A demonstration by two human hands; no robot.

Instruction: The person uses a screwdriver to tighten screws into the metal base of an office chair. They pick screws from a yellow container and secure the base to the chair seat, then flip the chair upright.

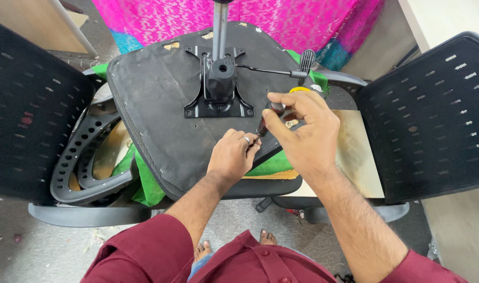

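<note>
An upturned black office chair seat (155,105) lies in front of me, its metal tilt mechanism (218,89) bolted on top with a grey gas-lift post rising from it. A lever with a ribbed paddle (307,60) sticks out to the right. My right hand (302,128) grips the dark handle of a screwdriver (265,120), held upright over the seat's near right edge. My left hand (231,154), a ring on one finger, rests on the seat just below, its fingertips at the screwdriver's lower end.
A black mesh chair back (24,105) stands at the left and another (433,120) at the right. A black plastic lumbar frame (79,157) lies left of the seat on green cloth. Pink fabric (281,18) hangs behind. My bare feet show on the grey floor.
</note>
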